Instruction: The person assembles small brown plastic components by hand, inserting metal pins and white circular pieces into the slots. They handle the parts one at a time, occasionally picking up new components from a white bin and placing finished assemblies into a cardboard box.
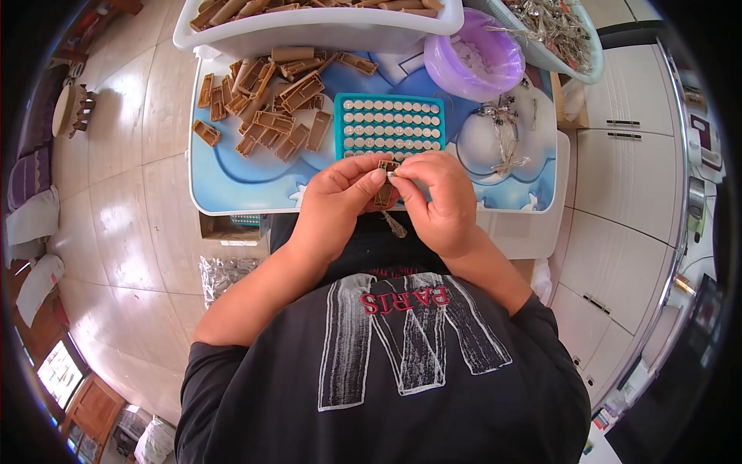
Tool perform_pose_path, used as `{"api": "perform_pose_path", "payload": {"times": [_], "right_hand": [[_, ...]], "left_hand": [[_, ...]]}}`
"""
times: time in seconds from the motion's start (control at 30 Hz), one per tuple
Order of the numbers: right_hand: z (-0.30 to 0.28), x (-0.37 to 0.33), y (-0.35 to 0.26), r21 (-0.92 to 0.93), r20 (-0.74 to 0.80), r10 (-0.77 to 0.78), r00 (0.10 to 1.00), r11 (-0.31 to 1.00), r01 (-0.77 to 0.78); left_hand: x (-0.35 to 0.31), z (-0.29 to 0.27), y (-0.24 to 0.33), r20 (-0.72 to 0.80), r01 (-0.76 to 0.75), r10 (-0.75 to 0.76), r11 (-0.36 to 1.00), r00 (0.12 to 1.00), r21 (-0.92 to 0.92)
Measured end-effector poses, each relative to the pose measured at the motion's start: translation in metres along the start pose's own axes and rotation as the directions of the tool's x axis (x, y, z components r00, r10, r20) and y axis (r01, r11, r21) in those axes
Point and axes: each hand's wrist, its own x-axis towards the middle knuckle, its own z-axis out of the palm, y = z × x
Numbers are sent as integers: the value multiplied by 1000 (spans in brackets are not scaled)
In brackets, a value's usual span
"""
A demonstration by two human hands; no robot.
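Close to my body, at the table's near edge, my left hand (340,188) grips a small brown plastic casing (382,197), which is hollow on the side facing up. My right hand (440,193) pinches at the casing's upper part, thumb and forefinger together; what lies between those fingertips is too small to make out. A clear bundle of wire (395,225) dangles below the casing. Just beyond both hands lies a teal tray (340,116) with rows of round silver button cells (394,124). My fingers cover part of its near edge.
Loose brown casings (270,116) are heaped at the left of the blue-patterned table (232,185). A white tub (325,31) of brown parts stands behind. At right are a purple bowl (440,73), wire bundles (504,135) and a pale basket (591,66) of more bundles.
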Motion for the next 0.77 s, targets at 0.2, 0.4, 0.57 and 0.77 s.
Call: {"api": "perform_pose_path", "payload": {"times": [0.2,0.4,0.57,0.77], "right_hand": [[-8,-4,4,-105,22,-46,999,993,48],[-29,-10,26,-232,-77,199,977,949,-212],[-23,-7,30,-279,-18,117,993,953,-117],[-21,-8,29,-258,-18,73,997,963,-75]], "left_hand": [[-1,-1,-1,-24,4,-3,1000,1000,18],[-4,2,3,-38,18,-17,999,999,32],[-3,1,2,-37,20,-19,999,999,32],[-3,-1,1,-27,22,-21,999,999,40]]}}
